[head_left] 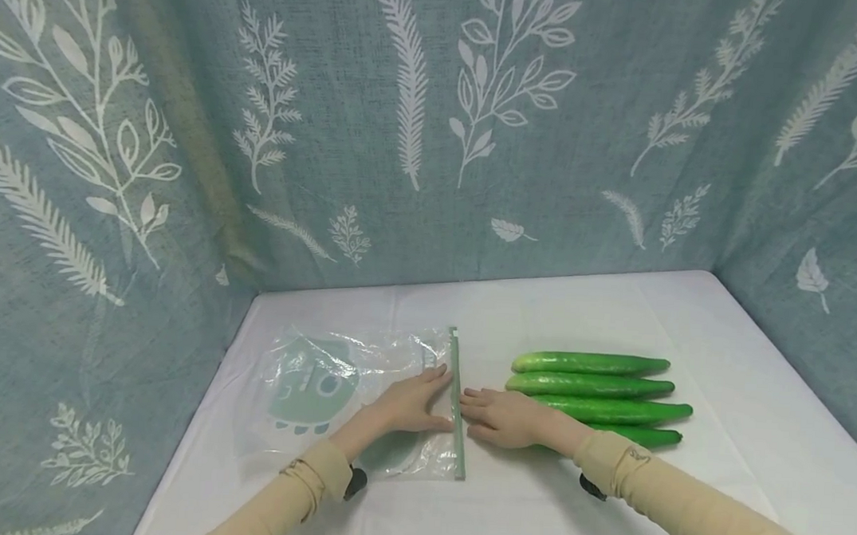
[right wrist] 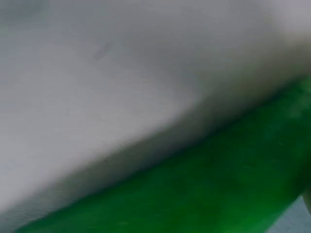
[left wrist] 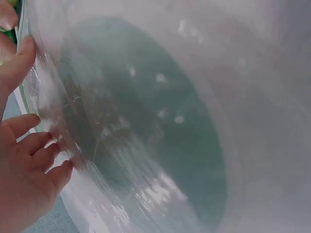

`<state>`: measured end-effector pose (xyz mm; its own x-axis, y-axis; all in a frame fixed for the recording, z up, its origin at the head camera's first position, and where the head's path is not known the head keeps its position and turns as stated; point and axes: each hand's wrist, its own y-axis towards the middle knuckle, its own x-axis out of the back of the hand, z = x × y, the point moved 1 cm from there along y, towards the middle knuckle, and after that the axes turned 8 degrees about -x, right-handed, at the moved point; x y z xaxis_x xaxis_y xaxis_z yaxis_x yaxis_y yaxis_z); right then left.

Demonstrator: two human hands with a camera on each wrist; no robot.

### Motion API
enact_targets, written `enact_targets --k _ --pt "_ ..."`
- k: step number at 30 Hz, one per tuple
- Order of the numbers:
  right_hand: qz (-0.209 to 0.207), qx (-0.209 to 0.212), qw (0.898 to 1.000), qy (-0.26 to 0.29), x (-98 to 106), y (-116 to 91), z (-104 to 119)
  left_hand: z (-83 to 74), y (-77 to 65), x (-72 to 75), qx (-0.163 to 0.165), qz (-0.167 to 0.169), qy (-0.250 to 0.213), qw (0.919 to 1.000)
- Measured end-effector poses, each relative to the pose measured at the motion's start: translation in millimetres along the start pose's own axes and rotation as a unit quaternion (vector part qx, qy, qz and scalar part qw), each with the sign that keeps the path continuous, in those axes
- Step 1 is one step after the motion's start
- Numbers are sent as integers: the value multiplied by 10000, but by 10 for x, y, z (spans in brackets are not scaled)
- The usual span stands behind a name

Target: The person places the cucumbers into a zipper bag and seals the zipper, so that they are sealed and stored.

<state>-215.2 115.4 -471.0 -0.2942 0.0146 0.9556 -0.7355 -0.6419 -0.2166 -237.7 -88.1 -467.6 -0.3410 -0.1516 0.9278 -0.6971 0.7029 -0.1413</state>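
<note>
A clear plastic zip bag (head_left: 389,353) with a green cartoon print lies flat on the table, its green-edged closure (head_left: 459,456) facing right. My left hand (head_left: 410,402) rests on the bag beside that edge, thumb and fingers spread. Just across the closure is my right hand (head_left: 511,417), fingers stretched toward the strip; whether they touch it is hard to tell. Several green cucumbers (head_left: 596,385) lie in a stack of rows on the right, partly behind my right hand and forearm. In the right wrist view one cucumber (right wrist: 170,194) appears close up and blurred.
A white cloth covers the table (head_left: 554,520). Blue-green curtains (head_left: 430,220) with white leaf patterns hang along the back and both sides. Dark wrist-worn pieces show under both beige sleeves (head_left: 691,502).
</note>
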Motion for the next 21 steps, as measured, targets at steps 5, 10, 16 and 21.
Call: enact_targets --k 5,10,16,21 --pt "7 103 9999 45 54 45 -2 -13 25 2 -21 -86 74 9999" --pt "145 -63 9997 205 129 52 32 -6 48 7 -29 -164 118 9998" --pt "338 -318 9986 258 154 60 76 5 48 5 -38 -351 35 9994" --pt "575 -652 9959 252 188 65 83 10 49 19 -121 -532 -131 9984"
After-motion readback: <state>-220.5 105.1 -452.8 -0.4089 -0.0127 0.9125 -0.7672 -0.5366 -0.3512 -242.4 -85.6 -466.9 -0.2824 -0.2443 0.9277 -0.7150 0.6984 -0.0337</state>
